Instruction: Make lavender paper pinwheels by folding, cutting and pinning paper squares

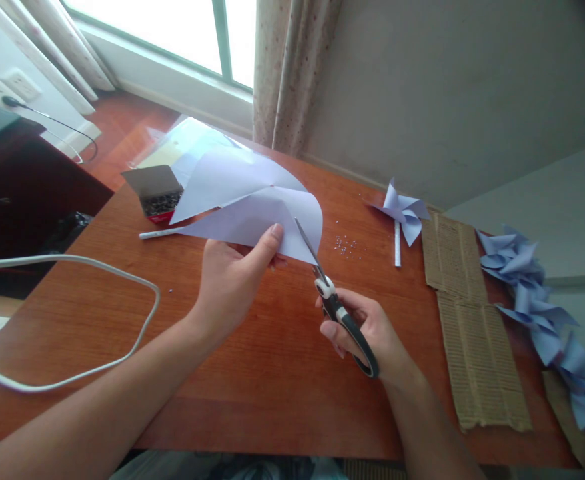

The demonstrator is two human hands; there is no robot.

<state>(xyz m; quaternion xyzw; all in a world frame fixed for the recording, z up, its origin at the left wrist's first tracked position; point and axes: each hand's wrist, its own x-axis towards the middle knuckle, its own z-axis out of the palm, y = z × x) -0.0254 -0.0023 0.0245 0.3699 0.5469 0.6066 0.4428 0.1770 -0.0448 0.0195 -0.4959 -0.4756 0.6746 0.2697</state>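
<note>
A sheet of pale paper (252,213), slit from one side and curling at its right end, hangs over the table in my left hand (237,273), thumb on top and fingers beneath. My right hand (362,327) is wrapped round the black-and-white handles of a pair of scissors (335,303). The scissors' blades straddle the paper's lower right edge, one blade lying across its upper face. Under the paper's left tip a white paper stick (160,233) lies on the wood. A small box (160,203) with its lid up, full of tiny metal pieces, stands behind the paper's left end.
On the right lie a finished paper pinwheel (400,210) on a stick, corrugated cardboard (472,320) and several more pinwheels (542,307). Tiny bits (345,247) are scattered mid-table. A white cable (147,320) loops across the left side; plastic-sleeved paper (172,143) lies at the back.
</note>
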